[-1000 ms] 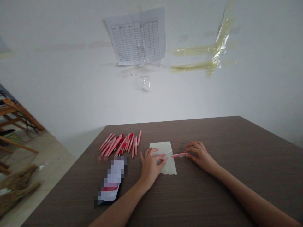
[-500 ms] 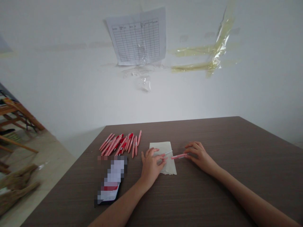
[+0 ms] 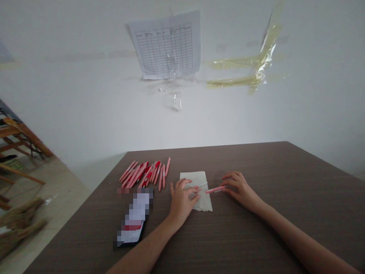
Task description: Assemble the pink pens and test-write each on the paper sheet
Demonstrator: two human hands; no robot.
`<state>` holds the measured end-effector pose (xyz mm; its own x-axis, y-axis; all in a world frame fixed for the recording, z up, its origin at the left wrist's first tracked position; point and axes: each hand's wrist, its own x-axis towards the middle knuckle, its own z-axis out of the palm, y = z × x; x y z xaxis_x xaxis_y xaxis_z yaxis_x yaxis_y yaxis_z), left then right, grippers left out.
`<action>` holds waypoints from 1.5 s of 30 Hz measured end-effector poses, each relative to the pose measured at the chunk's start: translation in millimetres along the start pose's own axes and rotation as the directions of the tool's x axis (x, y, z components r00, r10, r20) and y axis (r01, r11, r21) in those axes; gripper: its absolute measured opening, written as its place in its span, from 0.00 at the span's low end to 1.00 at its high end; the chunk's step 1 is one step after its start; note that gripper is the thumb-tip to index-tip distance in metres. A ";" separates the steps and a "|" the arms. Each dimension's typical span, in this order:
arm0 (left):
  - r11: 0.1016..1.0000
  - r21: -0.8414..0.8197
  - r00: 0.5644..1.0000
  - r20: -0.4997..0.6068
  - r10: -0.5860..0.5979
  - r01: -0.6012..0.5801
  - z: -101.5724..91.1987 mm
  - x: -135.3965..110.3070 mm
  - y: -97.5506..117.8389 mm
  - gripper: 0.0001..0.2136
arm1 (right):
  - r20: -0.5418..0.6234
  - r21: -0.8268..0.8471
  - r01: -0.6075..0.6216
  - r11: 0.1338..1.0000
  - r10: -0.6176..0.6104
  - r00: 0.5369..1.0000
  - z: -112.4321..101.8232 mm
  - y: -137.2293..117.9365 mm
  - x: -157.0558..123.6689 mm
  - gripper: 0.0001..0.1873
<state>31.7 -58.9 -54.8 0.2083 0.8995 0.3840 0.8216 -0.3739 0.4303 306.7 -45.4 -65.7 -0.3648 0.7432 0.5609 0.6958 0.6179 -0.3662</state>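
Observation:
Over a torn-edged cream sheet of paper (image 3: 204,203), my left hand (image 3: 182,198) is closed with thumb and fingertips around a thin white stick (image 3: 203,184) that looks like a pen refill. Its inner end is hidden by the fingers. To the right, my right hand (image 3: 241,190) pinches one end of a pink pen barrel (image 3: 215,189) between thumb and fingers. The barrel lies almost level, its free end pointing left over the paper's right edge, a little apart from the white stick.
Several pink and red pens (image 3: 139,175) lie in a loose pile at the table's back left. A phone (image 3: 134,217), partly pixelated, rests left of my left forearm. The brown table (image 3: 251,236) meets a white wall carrying a taped printed sheet (image 3: 168,49).

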 end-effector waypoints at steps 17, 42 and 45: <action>0.995 -0.096 0.994 0.108 -0.022 0.033 -1.5 -2.4 9.1 0.05 | 0.043 0.032 0.028 0.999 -0.029 0.999 -1.6 -8.3 0.3 0.06; 0.997 -0.073 0.991 0.131 -0.008 0.018 0.5 -1.5 6.7 0.04 | 0.000 0.032 0.054 0.998 -0.054 0.999 -3.2 -7.0 1.9 0.07; 0.997 -0.069 0.991 0.137 -0.008 0.017 0.1 -1.6 7.0 0.04 | 0.005 0.035 0.048 0.998 -0.048 0.999 -3.6 -7.4 1.9 0.07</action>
<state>37.2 -63.0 -52.4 0.2728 0.9249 0.2650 0.7867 -0.3730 0.4920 303.1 -49.4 -59.2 -0.4010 0.7138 0.5742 0.6552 0.6616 -0.3648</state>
